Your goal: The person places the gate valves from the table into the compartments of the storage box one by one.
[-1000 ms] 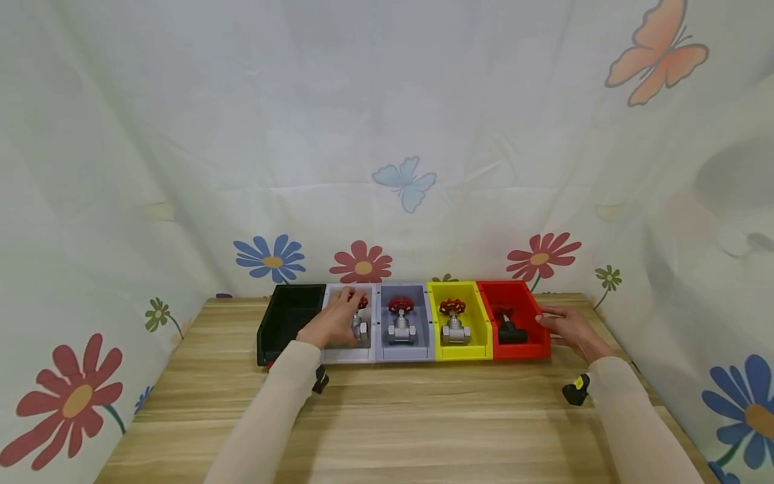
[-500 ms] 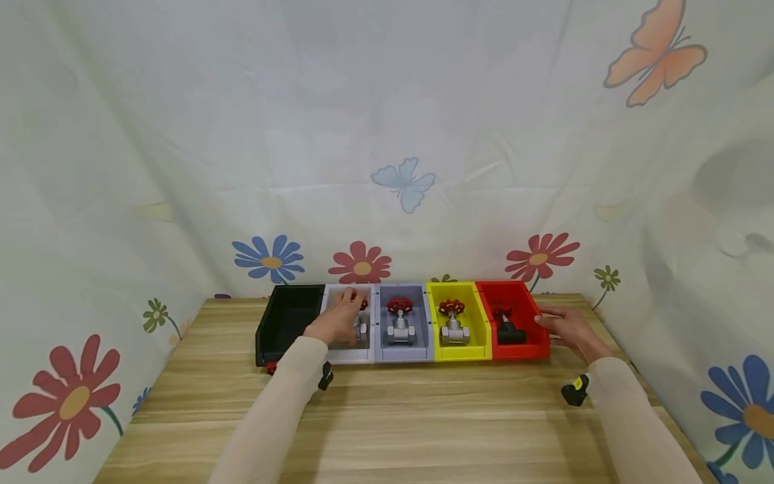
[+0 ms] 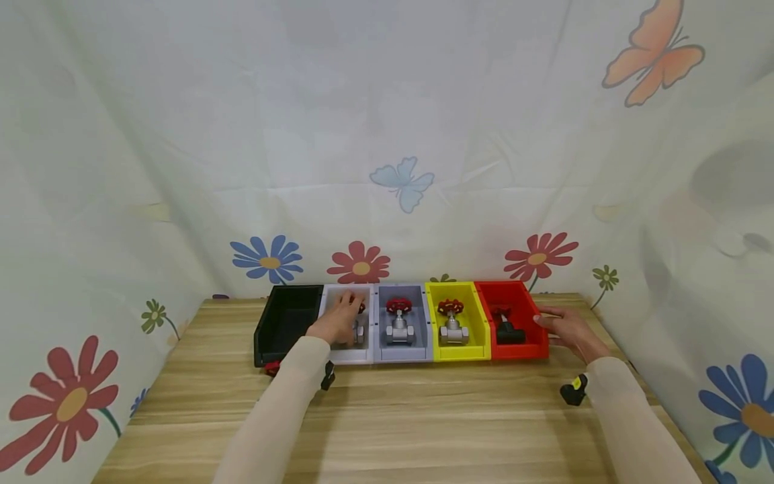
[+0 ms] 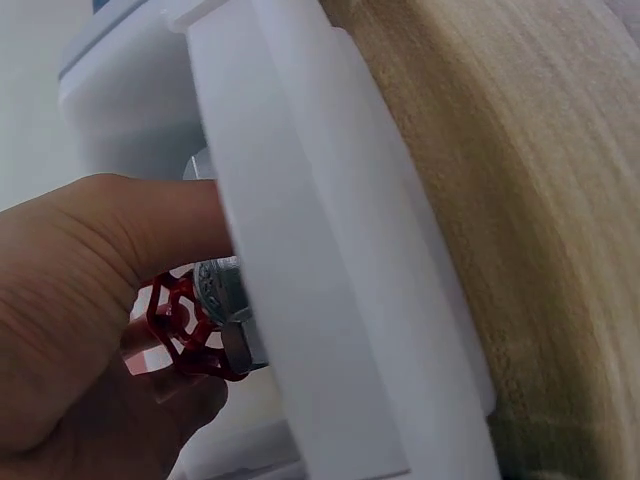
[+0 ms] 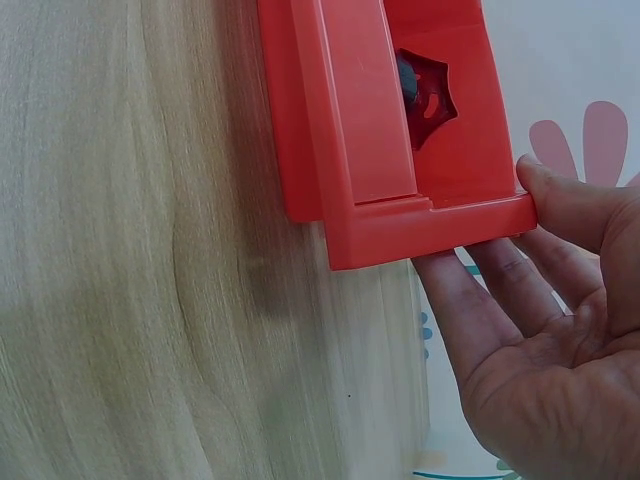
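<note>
My left hand [image 3: 336,321] reaches into the white bin [image 4: 300,220], second from the left. Its thumb and fingers curl round a gate valve with a red handwheel [image 4: 180,320]; part of the metal body [image 3: 359,334] shows beside them. At the row's right end, my right hand [image 3: 567,329] holds the side wall of the red bin [image 5: 370,110]. There the thumb rests at the rim and the other fingers lie along the outside, tips hidden. A valve with a black body [image 3: 510,334] and dark red handwheel [image 5: 430,100] lies in that red bin.
A grey-blue bin [image 3: 404,354] and a yellow bin [image 3: 461,352] each hold a metal valve with a red handwheel. The black bin [image 3: 289,316] ends the row at left. A red handwheel [image 3: 272,368] peeks out before it, partly behind my left sleeve. All stand on a wooden table [image 3: 435,417].
My left hand has shifted slightly to the right within the white bin, staying at the valve. The right hand keeps its place on the red bin. The whole view drifts a little left.
</note>
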`<state>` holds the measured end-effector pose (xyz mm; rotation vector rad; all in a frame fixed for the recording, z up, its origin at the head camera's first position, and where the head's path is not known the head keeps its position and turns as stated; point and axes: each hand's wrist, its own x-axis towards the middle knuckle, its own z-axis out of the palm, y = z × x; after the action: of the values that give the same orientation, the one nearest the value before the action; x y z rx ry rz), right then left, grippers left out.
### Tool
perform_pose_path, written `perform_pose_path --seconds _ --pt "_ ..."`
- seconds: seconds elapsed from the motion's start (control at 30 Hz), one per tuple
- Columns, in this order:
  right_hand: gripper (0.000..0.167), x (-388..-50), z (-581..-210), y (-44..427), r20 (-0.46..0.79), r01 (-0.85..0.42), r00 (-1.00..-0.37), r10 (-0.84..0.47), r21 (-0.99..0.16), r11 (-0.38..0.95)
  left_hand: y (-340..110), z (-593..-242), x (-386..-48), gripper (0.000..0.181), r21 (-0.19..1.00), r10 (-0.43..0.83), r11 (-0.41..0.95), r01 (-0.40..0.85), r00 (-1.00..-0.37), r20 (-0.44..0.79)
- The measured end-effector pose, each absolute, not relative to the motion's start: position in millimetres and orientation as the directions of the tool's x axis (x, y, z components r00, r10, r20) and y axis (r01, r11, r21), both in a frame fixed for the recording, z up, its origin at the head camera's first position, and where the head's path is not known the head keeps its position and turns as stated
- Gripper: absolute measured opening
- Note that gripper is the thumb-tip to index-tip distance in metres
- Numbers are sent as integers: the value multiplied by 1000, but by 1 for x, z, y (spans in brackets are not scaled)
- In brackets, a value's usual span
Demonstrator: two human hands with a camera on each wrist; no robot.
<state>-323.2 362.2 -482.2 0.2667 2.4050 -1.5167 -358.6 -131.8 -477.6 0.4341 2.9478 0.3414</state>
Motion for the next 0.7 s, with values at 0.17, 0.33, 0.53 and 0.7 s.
perform_pose_path --seconds 0.17,0.33,0.53,0.7 --pt "68 -323 -483 362 -338 311 -941 13 -848 428 -132 -480 -359 95 232 296 936 265 -949 -107" --pt "68 -323 -483 361 -347 321 -938 22 -841 435 -131 -485 -359 94 228 295 936 269 -951 -91" --pt "68 -323 -482 361 -352 328 -936 25 -839 434 -129 -486 -359 91 223 293 938 267 -951 -94" --pt "67 -322 -482 361 -343 318 -939 17 -847 425 -128 -485 -357 88 215 302 937 277 -949 -95"
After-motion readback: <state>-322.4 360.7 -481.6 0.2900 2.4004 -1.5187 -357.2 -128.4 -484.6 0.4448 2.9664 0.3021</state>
